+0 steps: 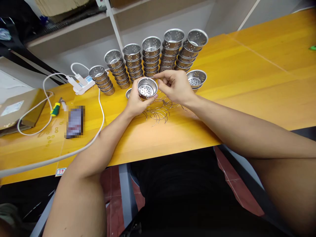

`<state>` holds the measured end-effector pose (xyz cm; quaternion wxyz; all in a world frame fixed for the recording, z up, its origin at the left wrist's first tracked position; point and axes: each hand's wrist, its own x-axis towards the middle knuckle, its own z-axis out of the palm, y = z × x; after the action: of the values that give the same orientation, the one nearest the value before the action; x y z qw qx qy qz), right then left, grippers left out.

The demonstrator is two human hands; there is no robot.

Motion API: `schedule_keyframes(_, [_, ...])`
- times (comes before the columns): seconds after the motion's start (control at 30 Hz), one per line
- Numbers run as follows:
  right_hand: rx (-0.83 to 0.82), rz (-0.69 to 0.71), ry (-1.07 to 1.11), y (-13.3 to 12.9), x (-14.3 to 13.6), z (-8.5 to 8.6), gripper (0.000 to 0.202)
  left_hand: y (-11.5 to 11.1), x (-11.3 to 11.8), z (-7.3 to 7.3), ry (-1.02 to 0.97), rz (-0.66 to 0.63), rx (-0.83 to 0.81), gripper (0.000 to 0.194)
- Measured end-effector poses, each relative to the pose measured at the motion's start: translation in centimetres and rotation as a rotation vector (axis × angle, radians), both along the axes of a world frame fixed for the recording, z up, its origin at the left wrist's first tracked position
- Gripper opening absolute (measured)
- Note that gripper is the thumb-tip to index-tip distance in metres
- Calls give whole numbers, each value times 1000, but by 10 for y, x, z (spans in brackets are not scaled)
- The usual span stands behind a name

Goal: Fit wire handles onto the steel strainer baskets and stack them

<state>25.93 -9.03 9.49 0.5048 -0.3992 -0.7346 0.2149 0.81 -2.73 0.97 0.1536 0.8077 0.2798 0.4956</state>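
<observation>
My left hand [135,102] is wrapped around a small perforated metal strainer basket [147,89], tilted so that its holed bottom faces me. At the basket's right rim, the thumb and index finger of my right hand [178,87] are pinched close together. Whatever is between those fingertips is too small to make out. Beneath both hands lies a loose heap of thin curved metal wires [158,115] on the yellow table [153,141]. Another basket [197,79] stands just beyond my right wrist. Part of one more basket [128,93] shows behind my left hand.
Several stacks of baskets [151,49] stand in a row along the back. To the left are a power strip [85,85] with white cables, a green-and-yellow screwdriver [55,109], a blurred-out flat item [75,121], small rings [52,136] and a cardboard box [22,108].
</observation>
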Motion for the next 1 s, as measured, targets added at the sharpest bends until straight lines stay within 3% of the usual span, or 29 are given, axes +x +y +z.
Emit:
schedule_keyframes(0.3, [-2,-11,-4,-2,-10,-2,38,-3,-1,6,9,-20,4,122])
schedule_keyframes(0.47, [1,-10,1,-2,-14,-2,39,1,-2,3,-19,-40,29,113])
schedule_keyframes(0.83, [7,-61,-25,3,-24,-7,36,-6,-1,9,-45,4,-60,116])
schedule_keyframes(0.9, [3,-38,-16,4,-27,-6,33,-6,-1,9,-39,0,-61,114])
schedule_keyframes(1.0, [-28,77,58,6,-25,-1,47,-4,-3,12,-16,3,-77,111])
